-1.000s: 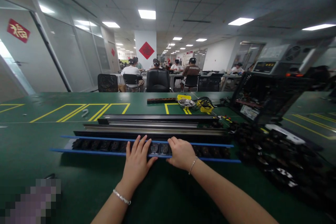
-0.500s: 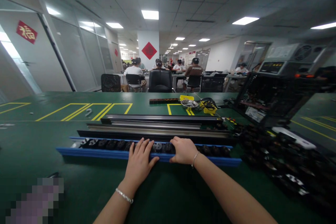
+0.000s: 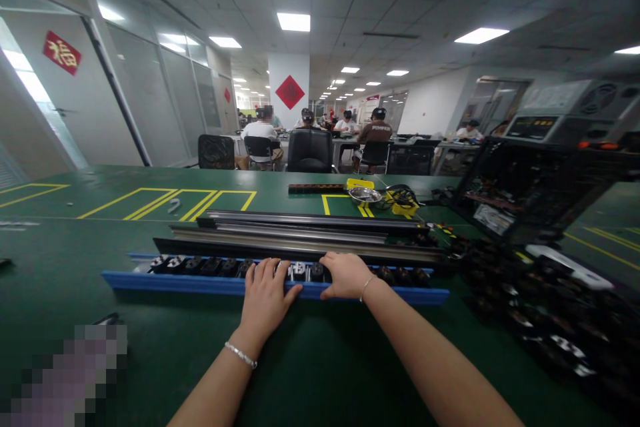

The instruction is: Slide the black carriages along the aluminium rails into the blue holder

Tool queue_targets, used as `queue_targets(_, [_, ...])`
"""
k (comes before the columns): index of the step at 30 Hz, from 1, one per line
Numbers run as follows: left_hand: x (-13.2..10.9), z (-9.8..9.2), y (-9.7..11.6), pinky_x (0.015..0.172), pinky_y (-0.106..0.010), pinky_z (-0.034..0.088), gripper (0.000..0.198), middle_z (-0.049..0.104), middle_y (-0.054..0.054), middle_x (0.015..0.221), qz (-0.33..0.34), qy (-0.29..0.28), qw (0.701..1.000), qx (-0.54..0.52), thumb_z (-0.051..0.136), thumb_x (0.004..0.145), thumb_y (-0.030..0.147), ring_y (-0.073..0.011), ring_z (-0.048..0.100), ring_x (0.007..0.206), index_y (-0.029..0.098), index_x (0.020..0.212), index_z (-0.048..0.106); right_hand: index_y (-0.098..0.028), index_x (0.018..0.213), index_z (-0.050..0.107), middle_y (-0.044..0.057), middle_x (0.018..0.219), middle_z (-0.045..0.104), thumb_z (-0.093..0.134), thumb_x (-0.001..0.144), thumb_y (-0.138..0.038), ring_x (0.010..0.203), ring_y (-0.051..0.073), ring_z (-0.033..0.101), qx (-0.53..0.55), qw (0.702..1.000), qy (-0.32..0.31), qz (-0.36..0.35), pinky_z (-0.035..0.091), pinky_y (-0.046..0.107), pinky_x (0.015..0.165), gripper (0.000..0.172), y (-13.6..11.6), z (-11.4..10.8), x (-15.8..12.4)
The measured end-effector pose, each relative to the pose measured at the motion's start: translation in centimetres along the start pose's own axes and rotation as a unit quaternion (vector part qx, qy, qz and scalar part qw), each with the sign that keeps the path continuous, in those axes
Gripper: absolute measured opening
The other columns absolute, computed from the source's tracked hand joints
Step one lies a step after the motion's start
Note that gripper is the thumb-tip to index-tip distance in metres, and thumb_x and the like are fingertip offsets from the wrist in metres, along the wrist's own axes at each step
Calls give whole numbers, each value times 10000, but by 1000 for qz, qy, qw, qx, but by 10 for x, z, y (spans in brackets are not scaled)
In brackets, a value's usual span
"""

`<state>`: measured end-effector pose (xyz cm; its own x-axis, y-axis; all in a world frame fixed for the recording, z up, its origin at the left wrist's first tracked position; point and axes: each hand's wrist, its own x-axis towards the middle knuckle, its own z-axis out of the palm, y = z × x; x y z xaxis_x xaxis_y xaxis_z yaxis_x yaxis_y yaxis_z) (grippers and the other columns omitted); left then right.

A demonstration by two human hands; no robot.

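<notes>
A long blue channel [image 3: 170, 283] lies crosswise on the table, with a row of black and white power-socket modules [image 3: 210, 267] inside it. My left hand [image 3: 266, 290] grips the channel near its middle, fingers laid over the sockets and thumb on the near wall. Just to the right, my right hand [image 3: 346, 277] is closed around the same channel, thumb at the near wall and fingertips over the sockets. Between the hands a few sockets show, one of them whitish. What sits beneath my palms is hidden.
Several long dark metal rails [image 3: 300, 248] lie right behind the channel. A heap of black parts [image 3: 530, 307] spreads at the right, below an open computer case [image 3: 500, 187]. Farther back are a metal bowl [image 3: 365, 195] and yellow containers [image 3: 403, 203]. People sit at distant tables.
The blue channel has slid a little left relative to the rails behind it, both hands moving along with it. My view has turned slightly left.
</notes>
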<state>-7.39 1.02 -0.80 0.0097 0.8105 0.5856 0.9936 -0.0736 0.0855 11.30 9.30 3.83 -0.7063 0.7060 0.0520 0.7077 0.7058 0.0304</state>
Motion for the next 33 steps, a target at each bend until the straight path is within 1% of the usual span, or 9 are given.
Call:
queue_targets(4, [-4, 5, -4, 1037, -510, 265, 466, 494, -98, 1299, 8, 2, 1000, 0, 490, 823, 425, -291, 363, 1255, 238, 1249, 475, -241, 1327, 380, 85, 1342, 445, 573, 685, -600, 1237, 276, 372, -5, 990, 129, 54, 265, 437, 1027, 761, -1, 5, -40])
queue_targets(6, [-6, 8, -4, 1045, -528, 250, 494, 422, -88, 1377, 12, 6, 1000, 4, 494, 823, 422, -299, 294, 1307, 258, 1286, 446, -206, 1301, 406, 120, 1303, 473, 399, 821, -546, 1206, 264, 407, -5, 965, 189, 181, 304, 412, 993, 588, 12, 6, -70])
queue_targets(8, [-6, 8, -3, 1048, -546, 236, 499, 372, -83, 1419, 20, 11, 1000, 10, 490, 827, 422, -308, 242, 1336, 270, 1299, 437, -161, 1245, 456, 181, 1225, 516, 300, 867, -485, 1128, 292, 468, -39, 908, 233, 345, 346, 416, 927, 521, 32, 8, -98])
queue_targets(10, [-7, 8, 0, 1054, -551, 223, 495, 345, -83, 1437, 32, 16, 999, 13, 487, 832, 415, -311, 214, 1349, 273, 1303, 439, -102, 1200, 481, 234, 1115, 560, 274, 866, -490, 1013, 327, 530, -70, 863, 214, 453, 383, 428, 829, 553, 53, 11, -117])
queue_targets(12, [-6, 8, 4, 1063, -548, 210, 491, 338, -78, 1444, 44, 21, 999, 13, 489, 833, 407, -310, 205, 1354, 276, 1304, 443, -95, 1099, 541, 203, 950, 626, 250, 873, -488, 892, 312, 577, -58, 851, 164, 495, 380, 429, 801, 539, 67, 16, -126])
queue_targets(14, [-6, 7, 6, 1071, -544, 198, 492, 337, -68, 1446, 51, 25, 998, 9, 490, 834, 405, -304, 202, 1357, 286, 1308, 439, -111, 1010, 580, 163, 877, 651, 247, 881, -478, 875, 285, 586, -46, 861, 137, 488, 355, 422, 844, 512, 72, 21, -125])
queue_targets(19, [-6, 7, 10, 1079, -541, 186, 514, 319, -50, 1457, 60, 25, 998, 1, 491, 831, 419, -296, 196, 1361, 310, 1327, 409, -138, 1027, 591, 129, 884, 671, 242, 893, -462, 902, 254, 592, -53, 869, 162, 464, 301, 415, 929, 494, 65, 30, -117])
queue_targets(29, [-7, 7, 13, 1089, -538, 171, 512, 304, -39, 1464, 66, 11, 998, 5, 473, 841, 412, -286, 172, 1369, 305, 1335, 396, -107, 1077, 571, 127, 878, 677, 266, 908, -392, 811, 218, 609, -49, 918, 207, 334, 387, 345, 815, 450, 52, 37, -108])
queue_targets(33, [-7, 7, 12, 1092, -531, 174, 508, 307, -35, 1463, 71, 6, 997, 7, 470, 843, 407, -280, 176, 1369, 302, 1335, 396, -108, 1102, 560, 121, 915, 675, 274, 910, -382, 821, 216, 609, -33, 926, 218, 306, 407, 336, 785, 440, 47, 42, -104])
